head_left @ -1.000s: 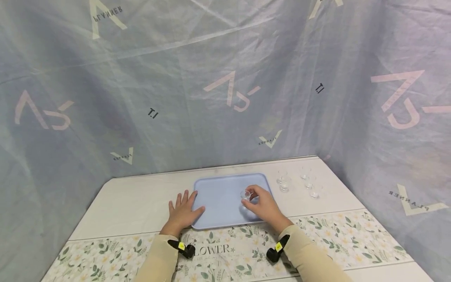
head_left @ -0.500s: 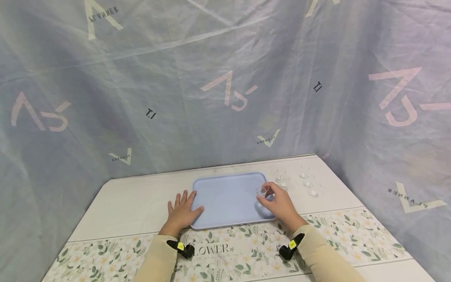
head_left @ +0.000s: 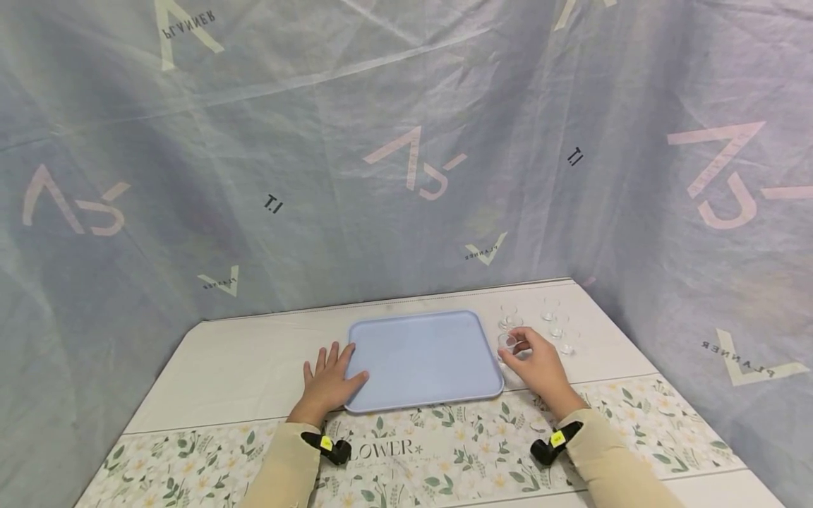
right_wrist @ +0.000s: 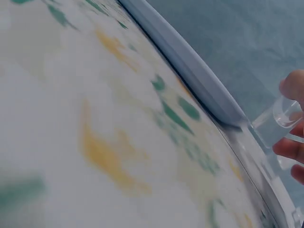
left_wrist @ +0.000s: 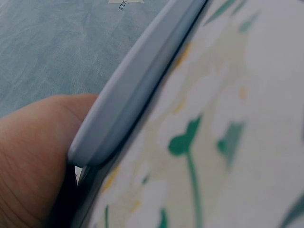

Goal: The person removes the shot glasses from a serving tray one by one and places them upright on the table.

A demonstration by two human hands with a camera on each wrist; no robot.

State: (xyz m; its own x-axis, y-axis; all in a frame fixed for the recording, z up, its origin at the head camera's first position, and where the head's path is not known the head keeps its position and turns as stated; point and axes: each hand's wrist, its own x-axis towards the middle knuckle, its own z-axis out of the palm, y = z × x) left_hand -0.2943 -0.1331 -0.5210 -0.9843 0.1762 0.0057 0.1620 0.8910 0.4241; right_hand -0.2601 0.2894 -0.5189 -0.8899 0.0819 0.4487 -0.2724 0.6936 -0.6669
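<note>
My right hand (head_left: 541, 363) pinches a small clear glass (head_left: 506, 343) between thumb and fingers, just past the right edge of a light blue tray (head_left: 416, 361). In the right wrist view the glass (right_wrist: 270, 126) stands out beside the tray's corner (right_wrist: 228, 111), with the fingers (right_wrist: 290, 148) at its side. My left hand (head_left: 329, 386) lies with fingers spread at the tray's left edge, the thumb over the rim. The left wrist view shows the base of that hand (left_wrist: 33, 147) against the tray's rim (left_wrist: 128, 90).
Several more clear glasses (head_left: 567, 347) stand on the white table (head_left: 254, 353) to the right of the tray. A floral strip (head_left: 209, 458) runs along the table's front. Grey-blue curtains (head_left: 317, 176) hang at the back and sides.
My right hand has moved right with the glass, from over the tray to beyond its right edge. The left hand and the tray stay in place.
</note>
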